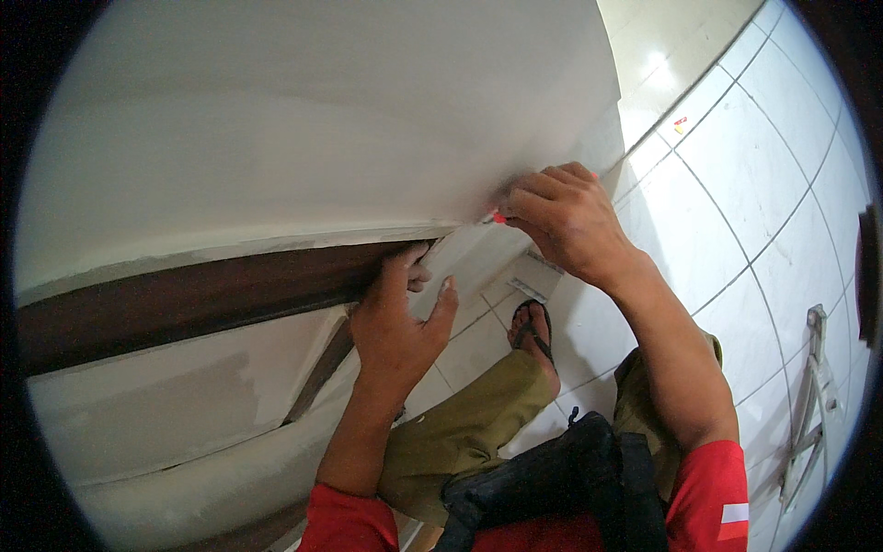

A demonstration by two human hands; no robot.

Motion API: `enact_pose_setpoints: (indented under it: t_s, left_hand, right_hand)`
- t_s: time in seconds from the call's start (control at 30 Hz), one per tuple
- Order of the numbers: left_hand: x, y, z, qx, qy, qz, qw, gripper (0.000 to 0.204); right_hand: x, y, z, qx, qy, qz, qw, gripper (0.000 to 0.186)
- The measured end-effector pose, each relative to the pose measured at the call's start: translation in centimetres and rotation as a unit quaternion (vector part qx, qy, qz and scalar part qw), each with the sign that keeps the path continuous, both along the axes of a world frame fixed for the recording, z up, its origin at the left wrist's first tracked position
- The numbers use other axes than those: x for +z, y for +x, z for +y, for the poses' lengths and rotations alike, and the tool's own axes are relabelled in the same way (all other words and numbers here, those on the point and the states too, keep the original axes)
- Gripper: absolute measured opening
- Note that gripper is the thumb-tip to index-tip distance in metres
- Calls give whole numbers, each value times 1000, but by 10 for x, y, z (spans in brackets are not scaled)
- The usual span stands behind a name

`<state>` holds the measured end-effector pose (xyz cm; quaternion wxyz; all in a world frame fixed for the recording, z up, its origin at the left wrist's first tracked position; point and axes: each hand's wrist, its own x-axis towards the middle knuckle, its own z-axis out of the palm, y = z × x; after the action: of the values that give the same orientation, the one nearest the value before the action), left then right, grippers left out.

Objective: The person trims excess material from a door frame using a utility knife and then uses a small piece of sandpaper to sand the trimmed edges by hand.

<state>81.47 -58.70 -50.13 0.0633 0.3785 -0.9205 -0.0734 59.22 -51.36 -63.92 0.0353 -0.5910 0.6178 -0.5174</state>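
Observation:
My right hand (pixel 566 221) is closed around a small red-handled tool (pixel 499 217). Its fingers hide most of it, so I cannot make out its kind. It meets the corner of a large pale panel (pixel 303 120) with a smooth, dusty-looking surface. My left hand (pixel 402 313) rests by the end of a dark brown strip (pixel 193 290) that runs under the panel's edge. The thumb stands apart and the fingertips, whitish with dust, bend against the strip's end; nothing shows in this hand.
Below the strip lies another pale, patchy panel (pixel 193 400). White floor tiles (pixel 736 184) spread to the right, with a small red and yellow scrap (pixel 680 125) on them. A metal folding frame (pixel 809 405) stands at the right. My sandalled foot (pixel 531 328) is below.

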Motion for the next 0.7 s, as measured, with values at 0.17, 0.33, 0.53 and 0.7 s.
enact_pose_setpoints:
  t_s: [0.17, 0.33, 0.53, 0.7]
  left_hand:
    - [-4, 5, -1, -4, 7, 14, 1000, 50]
    - [-4, 10, -1, -27, 8, 15, 999, 49]
    - [31, 1, 16, -126, -28, 38, 991, 42]
    - [97, -15, 31, -261, -226, 64, 936, 33]
  right_hand:
    - [-6, -6, 19, 56, 112, -70, 990, 18]
    - [-4, -13, 44, -28, 125, -446, 886, 28]
    - [-15, 4, 99, -94, 135, -668, 726, 43]
    - [-46, 47, 141, -58, 203, -727, 653, 42]
